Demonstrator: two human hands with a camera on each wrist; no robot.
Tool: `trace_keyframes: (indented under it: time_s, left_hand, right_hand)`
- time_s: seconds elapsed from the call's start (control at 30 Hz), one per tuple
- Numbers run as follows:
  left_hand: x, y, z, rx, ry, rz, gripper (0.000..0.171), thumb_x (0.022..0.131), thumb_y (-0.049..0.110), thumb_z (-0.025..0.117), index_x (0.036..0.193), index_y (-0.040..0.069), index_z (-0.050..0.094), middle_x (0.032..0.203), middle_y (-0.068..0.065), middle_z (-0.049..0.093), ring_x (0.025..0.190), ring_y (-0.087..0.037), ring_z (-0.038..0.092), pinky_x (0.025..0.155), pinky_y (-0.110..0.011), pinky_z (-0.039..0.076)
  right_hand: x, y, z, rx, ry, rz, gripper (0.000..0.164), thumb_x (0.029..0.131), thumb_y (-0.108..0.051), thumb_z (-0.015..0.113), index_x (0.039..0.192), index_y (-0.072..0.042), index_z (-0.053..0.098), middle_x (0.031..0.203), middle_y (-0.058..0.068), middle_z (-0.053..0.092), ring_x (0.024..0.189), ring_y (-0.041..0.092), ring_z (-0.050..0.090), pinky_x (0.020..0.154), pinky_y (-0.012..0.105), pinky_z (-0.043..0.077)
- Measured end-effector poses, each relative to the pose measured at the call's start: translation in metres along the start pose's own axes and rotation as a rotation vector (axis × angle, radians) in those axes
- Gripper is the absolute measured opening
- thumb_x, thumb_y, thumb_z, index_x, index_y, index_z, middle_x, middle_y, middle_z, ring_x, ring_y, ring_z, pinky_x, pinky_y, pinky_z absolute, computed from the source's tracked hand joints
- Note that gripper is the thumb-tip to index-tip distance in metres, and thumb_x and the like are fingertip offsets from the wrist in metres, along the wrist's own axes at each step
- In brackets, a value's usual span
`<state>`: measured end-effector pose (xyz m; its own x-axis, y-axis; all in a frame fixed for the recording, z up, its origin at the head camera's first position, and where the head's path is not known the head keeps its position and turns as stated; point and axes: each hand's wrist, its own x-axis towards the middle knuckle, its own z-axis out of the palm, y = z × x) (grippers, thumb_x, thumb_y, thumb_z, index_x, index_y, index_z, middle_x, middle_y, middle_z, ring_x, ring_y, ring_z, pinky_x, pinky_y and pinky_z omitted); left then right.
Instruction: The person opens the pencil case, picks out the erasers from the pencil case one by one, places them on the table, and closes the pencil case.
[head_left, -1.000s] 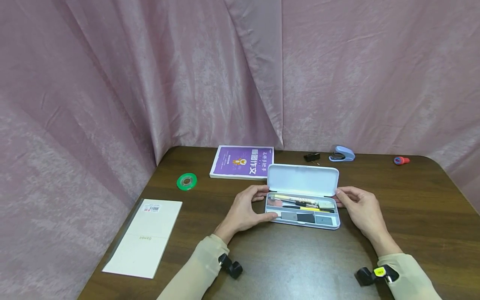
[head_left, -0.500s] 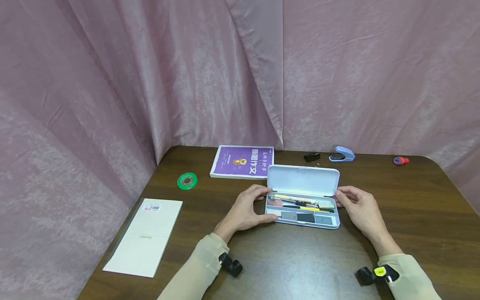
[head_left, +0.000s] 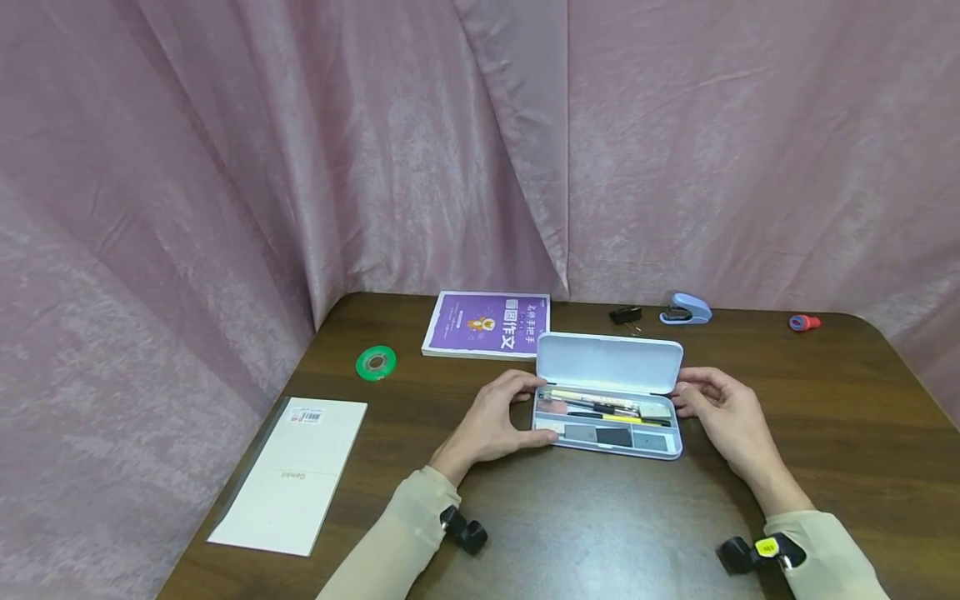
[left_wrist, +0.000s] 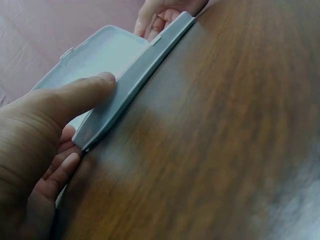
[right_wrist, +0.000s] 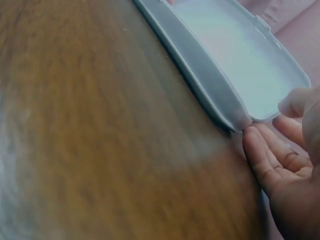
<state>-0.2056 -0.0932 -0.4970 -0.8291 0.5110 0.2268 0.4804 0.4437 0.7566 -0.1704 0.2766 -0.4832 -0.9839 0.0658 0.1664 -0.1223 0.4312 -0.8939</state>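
A light blue pencil case (head_left: pixel 611 446) lies on the table with its lid (head_left: pixel 609 363) raised. Inside are several pens (head_left: pixel 592 400), a yellow-and-black pencil (head_left: pixel 618 418) and small grey and dark blocks (head_left: pixel 613 436). My left hand (head_left: pixel 491 423) grips the case's left end, thumb on the front rim and fingers around the back corner. At the right end, my right hand (head_left: pixel 726 417) has its fingertips against the corner of the case, as the right wrist view shows. Its thumb (right_wrist: pixel 295 102) is beside the lid's edge and its fingers are loosely bent.
Behind the case lies a purple book (head_left: pixel 486 323). A black binder clip (head_left: pixel 626 315), a blue stapler (head_left: pixel 686 309) and a small red cylinder (head_left: pixel 805 322) line the back edge. Left are a green tape roll (head_left: pixel 376 363) and a white notebook (head_left: pixel 292 479). Pink curtains hang behind.
My right hand has shifted slightly right and back, its thumb moving off the lid's corner. The lid leans back a little lower. My left hand keeps its hold on the case.
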Motion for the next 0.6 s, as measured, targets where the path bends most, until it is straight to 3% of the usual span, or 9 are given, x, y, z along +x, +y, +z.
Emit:
trace_keyframes:
  time_s: [0.13, 0.37, 0.47, 0.6]
  left_hand:
    - [0.001, -0.001, 0.0, -0.008, 0.008, 0.016, 0.077, 0.083, 0.033, 0.102, 0.148, 0.009, 0.067, 0.146, -0.003, 0.064, 0.135, -0.018, 0.063, 0.116, -0.025, 0.055]
    - [0.001, -0.001, 0.001, -0.011, 0.006, 0.01, 0.077, 0.083, 0.032, 0.102, 0.148, 0.009, 0.067, 0.146, -0.003, 0.064, 0.135, -0.017, 0.063, 0.117, -0.025, 0.055]
    - [0.001, -0.001, 0.001, 0.001, 0.01, 0.012, 0.078, 0.083, 0.033, 0.102, 0.148, 0.009, 0.067, 0.146, -0.003, 0.064, 0.135, -0.017, 0.063, 0.116, -0.025, 0.055]
    - [0.001, -0.002, 0.001, 0.018, 0.014, 0.008, 0.079, 0.082, 0.033, 0.103, 0.149, 0.01, 0.067, 0.146, -0.002, 0.064, 0.134, -0.017, 0.063, 0.116, -0.026, 0.056]
  right_hand:
    - [-0.001, -0.003, -0.001, -0.005, 0.062, -0.056, 0.029, 0.11, -0.01, 0.07, 0.135, 0.006, 0.068, 0.113, 0.022, 0.076, 0.089, 0.006, 0.076, 0.072, 0.022, 0.067]
    - [-0.001, -0.011, -0.009, 0.024, 0.143, -0.135, 0.034, 0.104, -0.005, 0.078, 0.135, 0.005, 0.069, 0.111, -0.005, 0.077, 0.097, 0.001, 0.073, 0.081, 0.008, 0.06]
    - [0.0, -0.016, -0.013, 0.047, 0.143, -0.18, 0.036, 0.101, 0.001, 0.079, 0.135, 0.006, 0.069, 0.112, -0.005, 0.079, 0.098, 0.002, 0.073, 0.081, 0.008, 0.06]
    - [0.002, -0.023, -0.016, 0.07, 0.088, -0.24, 0.037, 0.097, 0.007, 0.082, 0.132, 0.006, 0.071, 0.112, 0.005, 0.081, 0.095, 0.007, 0.074, 0.08, 0.011, 0.061]
